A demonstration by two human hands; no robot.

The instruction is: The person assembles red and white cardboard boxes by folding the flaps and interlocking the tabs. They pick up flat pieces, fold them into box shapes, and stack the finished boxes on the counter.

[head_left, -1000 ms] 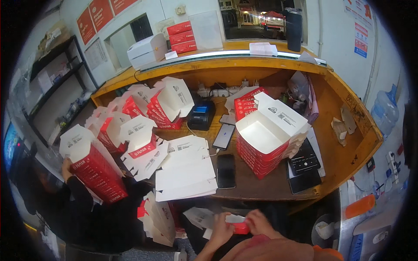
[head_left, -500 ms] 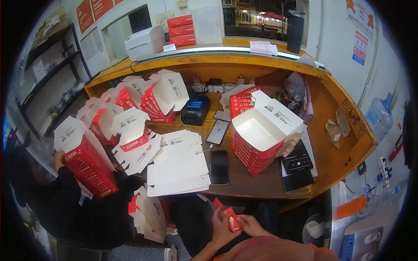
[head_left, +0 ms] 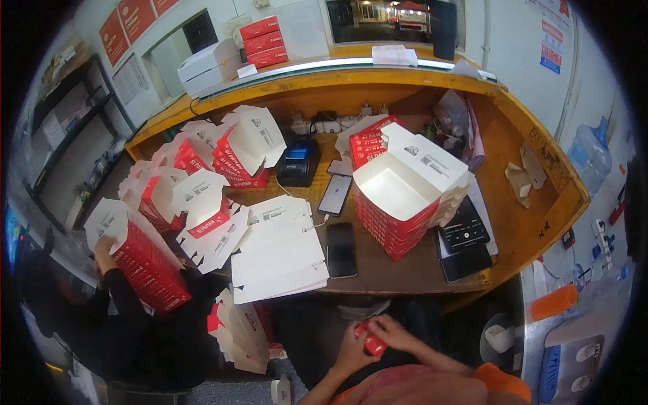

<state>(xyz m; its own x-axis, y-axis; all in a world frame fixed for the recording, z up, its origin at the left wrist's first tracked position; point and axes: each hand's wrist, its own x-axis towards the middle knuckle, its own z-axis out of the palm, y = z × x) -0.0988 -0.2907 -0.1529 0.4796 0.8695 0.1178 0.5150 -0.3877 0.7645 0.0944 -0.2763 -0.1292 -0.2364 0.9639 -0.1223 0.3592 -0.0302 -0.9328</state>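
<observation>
Low over my lap, both hands hold a red cardboard box (head_left: 375,345), part of it hidden by the fingers. My left hand (head_left: 351,352) wraps its near left side, while my right hand (head_left: 393,333) presses on its upper right with bent fingers. A pale flap (head_left: 361,311) shows just past the fingertips. On the table beyond lies a stack of flat white box blanks (head_left: 280,260). A tall stack of folded red-and-white boxes (head_left: 398,202) stands to its right, the top one with its lid raised.
At left a co-worker's hand (head_left: 104,253) touches another tall stack of boxes (head_left: 152,260). More open boxes (head_left: 246,145) crowd the table's left side. A black printer (head_left: 298,163), phones (head_left: 341,250) and a dark tablet-like device (head_left: 464,233) lie on the table. Opened boxes (head_left: 243,334) sit below its edge.
The red box has come lower and turned in my hands; my right hand now reaches over its top. The co-worker's hand has moved up onto the left stack. The view has shifted slightly.
</observation>
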